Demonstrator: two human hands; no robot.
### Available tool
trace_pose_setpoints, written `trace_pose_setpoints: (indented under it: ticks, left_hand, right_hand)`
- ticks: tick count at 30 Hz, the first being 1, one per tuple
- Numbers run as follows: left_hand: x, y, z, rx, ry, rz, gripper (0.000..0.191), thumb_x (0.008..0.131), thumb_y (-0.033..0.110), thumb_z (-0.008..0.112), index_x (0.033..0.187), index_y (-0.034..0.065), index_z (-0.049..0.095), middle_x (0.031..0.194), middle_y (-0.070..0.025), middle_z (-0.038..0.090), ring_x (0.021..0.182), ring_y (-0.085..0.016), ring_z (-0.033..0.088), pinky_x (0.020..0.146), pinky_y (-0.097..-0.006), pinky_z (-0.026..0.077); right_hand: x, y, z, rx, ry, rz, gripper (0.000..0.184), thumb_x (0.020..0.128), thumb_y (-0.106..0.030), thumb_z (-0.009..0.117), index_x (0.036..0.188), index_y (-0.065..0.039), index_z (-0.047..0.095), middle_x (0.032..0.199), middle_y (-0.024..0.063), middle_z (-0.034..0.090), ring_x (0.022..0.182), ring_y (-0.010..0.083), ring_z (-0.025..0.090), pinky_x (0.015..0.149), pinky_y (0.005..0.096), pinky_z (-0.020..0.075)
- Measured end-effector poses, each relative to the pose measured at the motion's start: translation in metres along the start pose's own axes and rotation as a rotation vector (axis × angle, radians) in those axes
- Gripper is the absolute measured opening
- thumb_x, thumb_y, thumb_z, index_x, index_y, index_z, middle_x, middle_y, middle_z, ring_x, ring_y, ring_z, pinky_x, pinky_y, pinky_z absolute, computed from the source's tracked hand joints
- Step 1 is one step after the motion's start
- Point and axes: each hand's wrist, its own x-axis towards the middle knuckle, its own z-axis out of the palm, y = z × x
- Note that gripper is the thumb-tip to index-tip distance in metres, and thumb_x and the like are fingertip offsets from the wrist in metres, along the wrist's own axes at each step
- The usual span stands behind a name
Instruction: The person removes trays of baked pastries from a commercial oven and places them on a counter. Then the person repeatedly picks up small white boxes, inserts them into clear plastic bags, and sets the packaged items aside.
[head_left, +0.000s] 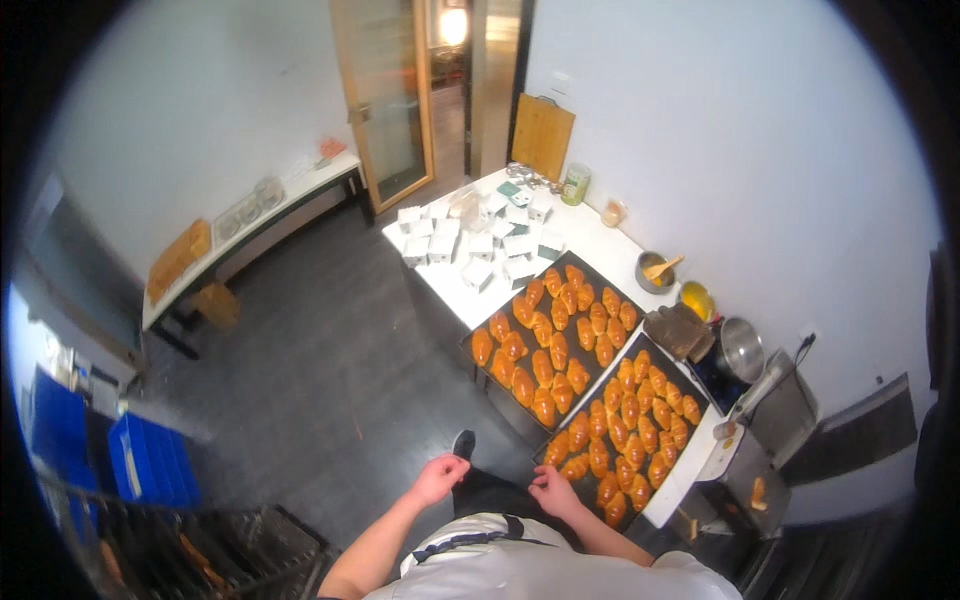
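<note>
My left hand (441, 481) is held in front of my waist over the dark floor. Its fingers are curled in against the thumb and nothing shows in them. My right hand (553, 493), loosely bent with its fingers apart, is empty beside the front corner of the nearer black baking tray (586, 489). Whether it touches the tray's edge I cannot tell. Rows of glossy, browned crescent rolls (631, 409) cover this tray. Behind it, a second black baking tray (600, 276) carries more browned rolls (541, 367), on the white table (459, 304).
White paper boxes (478, 274) cluster at the table's far end. A wooden cutting board (541, 136) leans on the wall. A metal bowl with a wooden spatula (654, 271) and a steel bowl (742, 349) line the wall side. Blue crates (154, 457) and a dark rack (255, 547) stand left.
</note>
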Motion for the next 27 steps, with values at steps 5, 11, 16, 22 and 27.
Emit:
trace_pose_setpoints:
  ticks: [5,11,16,22,27]
  left_hand:
    - [0.058,-0.031,-0.119,0.523,-0.072,-0.092,0.021,0.107,0.024,0.068,0.106,0.0040,0.076,0.110,-0.0175,0.075,0.099,-0.037,0.072,0.089,-0.0467,0.058]
    - [0.072,-0.098,-0.280,0.426,0.019,-0.411,0.022,0.103,0.018,0.070,0.123,0.0089,0.074,0.113,-0.0145,0.077,0.108,-0.032,0.076,0.097,-0.0438,0.061]
    - [0.139,-0.110,-0.387,-0.131,0.348,-0.568,0.022,0.104,0.014,0.070,0.125,0.0097,0.071,0.108,-0.0064,0.075,0.098,-0.021,0.072,0.089,-0.0363,0.061]
    - [0.352,-0.118,-0.551,0.075,0.336,-0.378,0.028,0.101,0.013,0.073,0.127,0.0056,0.068,0.114,-0.0085,0.070,0.109,-0.026,0.069,0.103,-0.0386,0.056]
    - [0.569,-0.044,-0.631,0.477,0.066,0.073,0.035,0.099,0.012,0.071,0.133,0.0070,0.069,0.136,-0.0191,0.064,0.121,-0.039,0.068,0.105,-0.0449,0.057]
  right_hand:
    - [0.138,-0.062,0.038,0.177,-0.063,0.015,0.043,0.099,-0.027,0.079,0.133,-0.002,0.071,0.130,0.0188,0.078,0.117,0.0352,0.076,0.104,0.0433,0.0595]
    - [0.306,-0.146,0.036,0.305,0.039,0.018,0.055,0.099,-0.030,0.077,0.143,0.000,0.063,0.134,0.0221,0.075,0.125,0.0371,0.072,0.107,0.0463,0.0566]
    - [0.442,-0.205,0.044,0.481,0.267,0.122,0.066,0.099,-0.020,0.078,0.155,-0.001,0.049,0.129,0.0206,0.073,0.114,0.0280,0.072,0.099,0.0405,0.0588]
    - [0.570,-0.262,0.055,0.519,0.542,0.428,0.078,0.094,-0.019,0.081,0.157,-0.003,0.038,0.122,0.0214,0.070,0.107,0.0290,0.071,0.091,0.0422,0.0602]
    - [0.581,-0.356,0.070,0.273,0.701,0.437,0.070,0.093,-0.024,0.081,0.151,-0.003,0.046,0.092,0.0162,0.071,0.080,0.0339,0.072,0.083,0.0441,0.0602]
